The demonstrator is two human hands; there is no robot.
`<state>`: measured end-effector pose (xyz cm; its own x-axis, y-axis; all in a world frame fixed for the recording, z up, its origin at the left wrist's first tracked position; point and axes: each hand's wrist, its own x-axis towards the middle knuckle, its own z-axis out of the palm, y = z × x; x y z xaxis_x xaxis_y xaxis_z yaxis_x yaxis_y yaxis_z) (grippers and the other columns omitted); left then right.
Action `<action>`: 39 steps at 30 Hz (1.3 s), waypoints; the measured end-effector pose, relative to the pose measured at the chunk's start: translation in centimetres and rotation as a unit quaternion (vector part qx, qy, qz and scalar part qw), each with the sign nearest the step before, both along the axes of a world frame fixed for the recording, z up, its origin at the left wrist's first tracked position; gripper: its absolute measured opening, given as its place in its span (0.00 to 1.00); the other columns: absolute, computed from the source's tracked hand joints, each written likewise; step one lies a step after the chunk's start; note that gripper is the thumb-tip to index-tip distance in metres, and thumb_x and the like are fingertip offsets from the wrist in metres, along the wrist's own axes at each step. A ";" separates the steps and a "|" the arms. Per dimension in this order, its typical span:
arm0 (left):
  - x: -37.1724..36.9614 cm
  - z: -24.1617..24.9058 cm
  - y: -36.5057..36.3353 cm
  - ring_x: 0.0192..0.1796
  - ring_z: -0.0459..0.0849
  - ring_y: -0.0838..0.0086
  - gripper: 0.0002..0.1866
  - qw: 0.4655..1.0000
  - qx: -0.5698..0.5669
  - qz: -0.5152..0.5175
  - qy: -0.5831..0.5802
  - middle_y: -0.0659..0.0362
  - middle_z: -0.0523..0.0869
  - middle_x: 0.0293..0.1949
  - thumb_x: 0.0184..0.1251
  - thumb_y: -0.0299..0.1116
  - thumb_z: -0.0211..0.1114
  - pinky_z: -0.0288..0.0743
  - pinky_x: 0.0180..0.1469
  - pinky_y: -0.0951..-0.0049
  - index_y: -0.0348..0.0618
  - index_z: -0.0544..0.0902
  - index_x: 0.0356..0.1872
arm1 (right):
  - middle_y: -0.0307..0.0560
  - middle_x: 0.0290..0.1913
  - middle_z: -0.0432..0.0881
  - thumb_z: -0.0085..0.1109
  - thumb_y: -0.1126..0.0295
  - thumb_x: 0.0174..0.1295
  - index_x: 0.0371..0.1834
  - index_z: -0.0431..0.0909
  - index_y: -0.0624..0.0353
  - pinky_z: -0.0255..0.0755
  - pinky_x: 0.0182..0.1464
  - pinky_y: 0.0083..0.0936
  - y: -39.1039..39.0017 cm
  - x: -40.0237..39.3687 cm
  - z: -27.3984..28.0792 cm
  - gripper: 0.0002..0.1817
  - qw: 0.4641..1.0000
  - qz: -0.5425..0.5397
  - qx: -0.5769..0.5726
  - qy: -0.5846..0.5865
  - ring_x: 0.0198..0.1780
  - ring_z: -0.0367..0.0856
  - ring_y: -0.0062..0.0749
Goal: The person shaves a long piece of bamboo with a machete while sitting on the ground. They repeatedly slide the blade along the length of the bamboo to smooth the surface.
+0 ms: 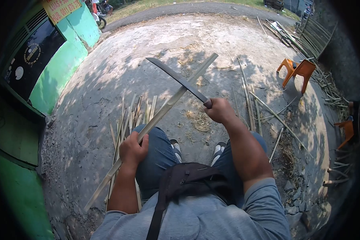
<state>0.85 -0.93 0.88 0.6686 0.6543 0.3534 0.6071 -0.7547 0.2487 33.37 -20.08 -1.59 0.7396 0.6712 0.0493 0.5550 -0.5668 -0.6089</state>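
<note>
My left hand (133,149) is closed around a long split bamboo strip (163,113), which slants from the lower left up to the far right. In my right hand (221,110) is the handle of a machete (171,73) with a long dark blade pointing to the upper left. The blade crosses the strip near its upper part and appears to lie on or just over it; whether it cuts in cannot be made out. Beneath and beside the left hand lies a bundle of thin bamboo strips (131,116) on the ground.
Several loose strips (279,115) lie on the concrete to the right. An orange plastic chair (296,73) stands at the upper right, near piled bamboo (326,86). Dry shavings (200,121) lie between my feet. A green wall (54,90) borders the left side.
</note>
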 end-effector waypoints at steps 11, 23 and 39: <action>-1.1 -1.5 1.2 0.34 0.88 0.41 0.23 0.999 -0.010 -0.011 -0.042 0.44 0.87 0.28 0.73 0.56 0.64 0.80 0.38 0.42 0.44 0.80 0.33 | 0.52 0.38 0.90 0.60 0.56 0.67 0.37 0.87 0.49 0.84 0.48 0.50 1.7 -4.6 3.0 0.12 0.966 0.186 -0.103 -0.147 0.46 0.90 0.54; -0.8 -0.2 0.3 0.35 0.88 0.40 0.23 0.999 -0.033 0.003 -0.033 0.43 0.86 0.27 0.74 0.56 0.63 0.81 0.39 0.42 0.44 0.80 0.31 | 0.60 0.41 0.89 0.61 0.54 0.70 0.41 0.89 0.53 0.82 0.52 0.52 -0.1 -2.3 1.7 0.15 0.998 0.033 -0.008 -0.060 0.47 0.89 0.59; -1.0 -0.8 0.5 0.38 0.90 0.40 0.23 0.998 -0.049 0.001 -0.041 0.43 0.90 0.33 0.77 0.57 0.59 0.82 0.42 0.42 0.46 0.80 0.51 | 0.55 0.37 0.89 0.62 0.56 0.68 0.40 0.90 0.49 0.83 0.48 0.52 -0.4 -1.8 2.1 0.12 0.991 0.057 0.010 -0.117 0.44 0.89 0.58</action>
